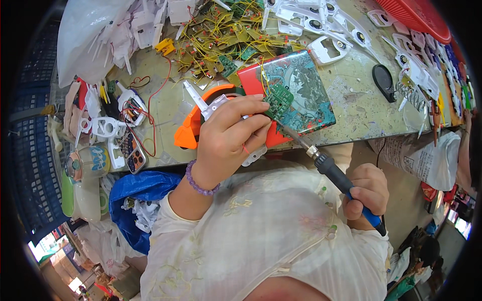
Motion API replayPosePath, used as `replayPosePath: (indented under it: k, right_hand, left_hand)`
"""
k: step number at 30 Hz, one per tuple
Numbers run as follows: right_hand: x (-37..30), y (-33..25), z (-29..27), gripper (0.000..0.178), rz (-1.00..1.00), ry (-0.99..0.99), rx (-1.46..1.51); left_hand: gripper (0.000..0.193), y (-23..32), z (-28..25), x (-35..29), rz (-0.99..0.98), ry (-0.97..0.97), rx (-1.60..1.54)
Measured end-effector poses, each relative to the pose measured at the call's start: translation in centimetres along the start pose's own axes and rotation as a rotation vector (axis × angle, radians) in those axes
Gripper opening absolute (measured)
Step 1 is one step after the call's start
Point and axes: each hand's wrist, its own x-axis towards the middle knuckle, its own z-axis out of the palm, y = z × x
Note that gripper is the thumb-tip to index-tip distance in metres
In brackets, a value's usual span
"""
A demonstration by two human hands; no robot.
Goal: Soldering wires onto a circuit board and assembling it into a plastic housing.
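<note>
My left hand [228, 130], a beaded bracelet at its wrist, pinches a small green circuit board [279, 99] with a yellow wire over a red and teal patterned box [309, 88]. A white plastic part [213, 106] shows beside the fingers; whether this hand also holds it, I cannot tell. My right hand [369, 193] is wrapped round the blue and black handle of a soldering iron [331, 169]. Its metal tip points up and left to the board's lower edge; contact is hard to make out. An orange tape dispenser [188, 129] stands behind the left hand.
Wired circuit boards [216, 37] lie heaped at the back. White plastic frames [329, 47] and a black oval part [383, 82] are at the right, near a red basket [422, 17]. A phone [135, 156] lies at the left table edge, above a blue bag [131, 200].
</note>
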Motion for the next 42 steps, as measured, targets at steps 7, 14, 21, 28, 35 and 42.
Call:
replayPosePath:
  k: [7,14,21,28,35,42]
  right_hand:
    - [0.0,0.1,0.0,0.025,0.011,-0.028,0.009]
    - [-0.3,0.1,-0.5,0.021,-0.022,-0.092,0.009]
    - [0.3,0.0,-0.7,0.022,-0.196,-0.259,-0.037]
    - [-2.7,0.5,-2.1,0.037,-0.037,-0.071,-0.051]
    - [4.5,4.3,2.2,0.035,0.137,-0.11,-0.197]
    - [7.3,6.2,5.5,0.032,0.052,-0.187,-0.299]
  left_hand:
    - [0.02,0.1,-0.1,-0.1,0.002,0.006,0.008]
    - [0.019,0.2,-0.1,0.1,0.002,-0.001,0.016]
    - [0.019,0.1,-0.1,0.1,-0.008,0.011,0.014]
    - [0.019,0.2,-0.4,0.2,-0.019,-0.002,0.011]
    - [0.018,0.3,-0.3,0.2,-0.016,0.009,0.0]
    - [0.022,0.6,-1.5,0.5,0.011,-0.087,-0.004]
